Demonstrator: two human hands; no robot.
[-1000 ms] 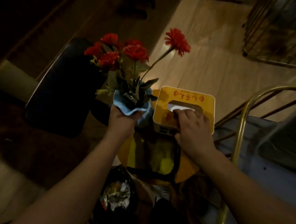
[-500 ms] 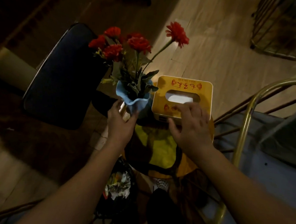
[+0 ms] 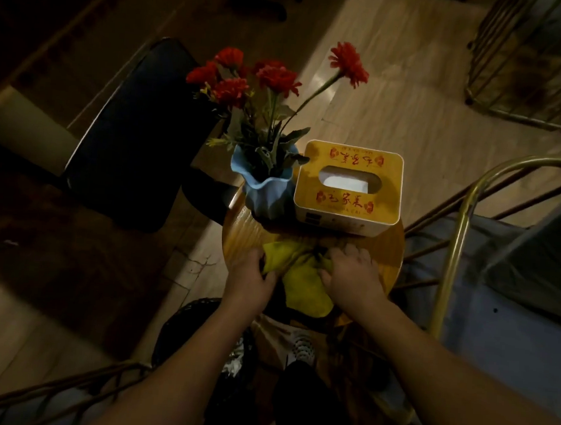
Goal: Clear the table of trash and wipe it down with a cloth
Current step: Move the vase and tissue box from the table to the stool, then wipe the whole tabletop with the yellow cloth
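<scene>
Dark chair (image 3: 129,144) sits far left, apart from your round wooden table (image 3: 238,239). The bag-lined bin (image 3: 193,322) is on the floor under the table's near edge, with trash in it. At the far edge the yellow tissue box (image 3: 346,183) and the blue vase (image 3: 264,191) of red flowers stand side by side. Yellow cloth (image 3: 301,279) lies bunched on the near half, hanging over the edge. Your left hand (image 3: 252,276) grips its left side, fingers curled in. Your right hand (image 3: 354,276) clutches the right side.
</scene>
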